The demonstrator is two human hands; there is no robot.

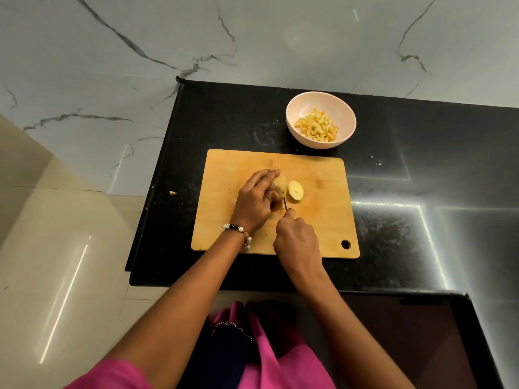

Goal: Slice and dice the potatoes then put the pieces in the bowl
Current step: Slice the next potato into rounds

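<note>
Resting on a wooden cutting board, an unpeeled potato is pinned down by the left hand, whose fingers are curled over its top and far end while the thumb presses against its near side. A beaded bracelet is worn on the left wrist. Just to the right of the potato, a cut slice is seen leaning with its pale face turned up, slightly apart from the main piece. A knife is gripped in the right hand, which is closed around the handle with the forefinger stretched along the top; only a thin dark strip of blade is visible, set upright in the gap between potato and slice with its edge at the board. The handle itself is hidden by the hand. Beyond the board's far edge, on the black countertop, a pale pink bowl is placed, and a heap of small yellow potato cubes is held in it. One stray piece is seen on the floor to the left of the countertop.
</note>
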